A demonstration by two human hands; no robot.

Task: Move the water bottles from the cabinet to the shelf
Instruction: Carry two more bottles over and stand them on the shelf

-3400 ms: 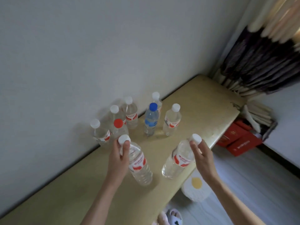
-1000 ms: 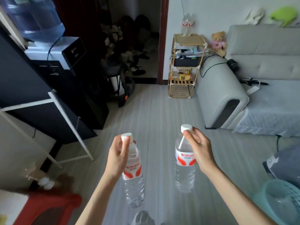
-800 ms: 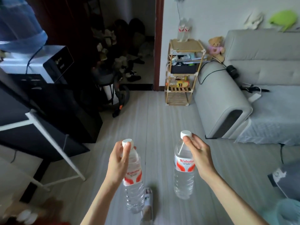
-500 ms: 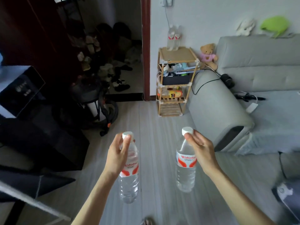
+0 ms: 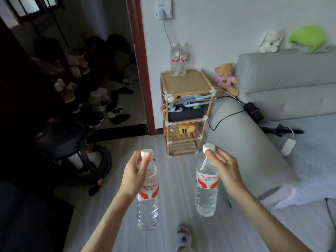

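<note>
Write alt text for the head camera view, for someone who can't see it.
A person's left hand and right hand each carry a water bottle by its neck, left bottle and right bottle, toward a bamboo shelf beside a grey sofa. Two bottles already stand on its top.

The left hand (image 5: 135,176) held one water bottle (image 5: 147,200) by its neck, left of the second water bottle (image 5: 207,190) in the right hand (image 5: 224,171). Ahead stood the shelf (image 5: 185,113), with two bottles (image 5: 178,60) at its top's back edge. A sofa (image 5: 272,110) lay right of it, a doorway (image 5: 101,70) left.
</note>
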